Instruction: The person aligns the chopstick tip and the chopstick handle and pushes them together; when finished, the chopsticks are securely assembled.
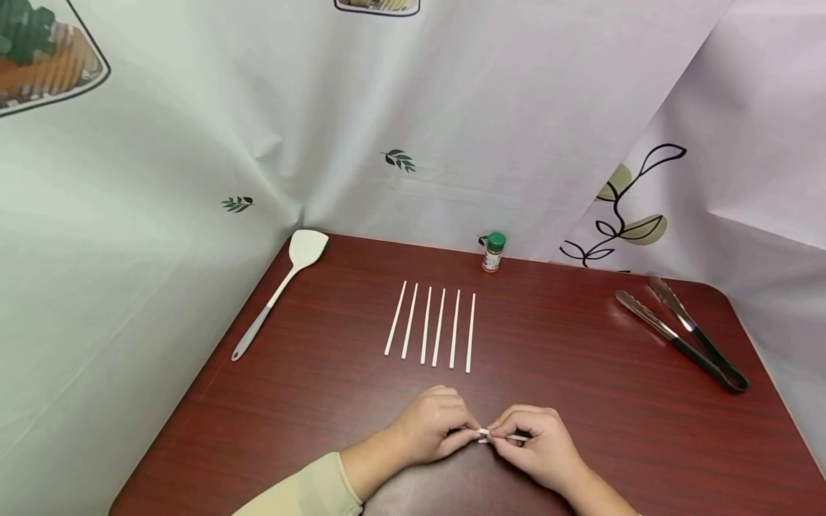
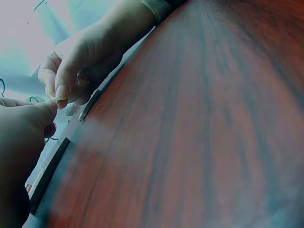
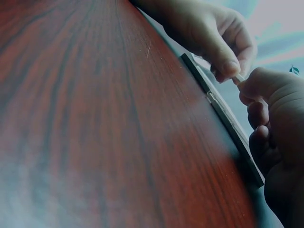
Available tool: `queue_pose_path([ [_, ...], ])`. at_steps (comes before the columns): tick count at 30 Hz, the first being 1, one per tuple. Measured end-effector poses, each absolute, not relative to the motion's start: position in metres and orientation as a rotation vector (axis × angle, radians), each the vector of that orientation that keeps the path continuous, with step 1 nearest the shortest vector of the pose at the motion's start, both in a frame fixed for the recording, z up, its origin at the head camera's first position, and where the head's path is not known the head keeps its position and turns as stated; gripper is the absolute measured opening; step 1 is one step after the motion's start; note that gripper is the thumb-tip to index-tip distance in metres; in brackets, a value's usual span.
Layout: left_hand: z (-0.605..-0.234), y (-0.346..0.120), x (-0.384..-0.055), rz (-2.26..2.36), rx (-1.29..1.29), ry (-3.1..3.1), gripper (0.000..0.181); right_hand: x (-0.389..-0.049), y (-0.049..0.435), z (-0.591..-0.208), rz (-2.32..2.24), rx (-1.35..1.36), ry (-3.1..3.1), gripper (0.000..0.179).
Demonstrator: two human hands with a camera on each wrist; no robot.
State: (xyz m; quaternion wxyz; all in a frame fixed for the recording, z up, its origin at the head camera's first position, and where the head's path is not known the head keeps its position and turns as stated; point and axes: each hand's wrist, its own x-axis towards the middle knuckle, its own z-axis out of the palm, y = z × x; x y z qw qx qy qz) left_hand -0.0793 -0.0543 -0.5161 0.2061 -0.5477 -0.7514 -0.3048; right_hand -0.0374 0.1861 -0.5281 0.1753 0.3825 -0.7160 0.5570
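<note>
Close to the table's near edge, my left hand (image 1: 434,426) and right hand (image 1: 538,446) meet fingertip to fingertip. Thumb and forefinger of each pinch a small white piece (image 1: 482,431) between them; most of it is hidden, so its kind cannot be told. Below the hands a thin white stick (image 1: 519,438) lies on the table, partly covered by the right fingers. In the right wrist view this stick (image 3: 232,126) shows a break or joint along its length. Beyond the hands, several slim white sticks (image 1: 439,328) lie side by side in a row.
A white spatula (image 1: 279,292) with a grey handle lies along the left edge. At the back stands a spice jar (image 1: 492,254) with a green lid. Metal tongs (image 1: 684,333) with black handles lie spread at the right. A white printed curtain (image 1: 452,179) hangs behind the table.
</note>
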Motion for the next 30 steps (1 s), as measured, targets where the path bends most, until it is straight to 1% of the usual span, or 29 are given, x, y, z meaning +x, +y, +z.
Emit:
queue_pose_path([
  [3, -0.516, -0.053, -0.079, -0.86, -1.535, -2.081, 0.008, -0.037, 0.187, -0.529, 1.61, 1.09, -2.022, 0.025],
  [8, -0.516, -0.052, -0.079, -0.883, -1.538, -2.081, 0.008, -0.036, 0.189, -0.53, 1.618, 1.086, -2.035, 0.033],
  [11, -0.517, -0.053, -0.08, -0.883, -1.523, -2.09, 0.008, -0.036, 0.189, -0.528, 1.59, 1.09, -2.034, 0.034],
  [17, -0.519, -0.056, -0.082, -0.86, -1.423, -2.101, 0.009, -0.043, 0.189, -0.525, 1.447, 1.092, -1.995, 0.023],
  [21, -0.52, -0.057, -0.083, -0.902, -1.35, -2.105, 0.008, -0.046, 0.194, -0.528, 1.482, 0.985, -1.977, 0.021],
  [25, -0.521, -0.057, -0.082, -0.94, -1.317, -2.13, 0.006, -0.045, 0.201, -0.529, 1.671, 0.842, -2.005, 0.026],
  [27, -0.521, -0.057, -0.082, -0.942, -1.324, -2.151, 0.009, -0.044, 0.203, -0.529, 1.802, 0.748, -2.019, 0.029],
  [30, -0.521, -0.057, -0.081, -0.926, -1.358, -2.169, 0.016, -0.044, 0.207, -0.526, 2.02, 0.633, -1.999, 0.039],
])
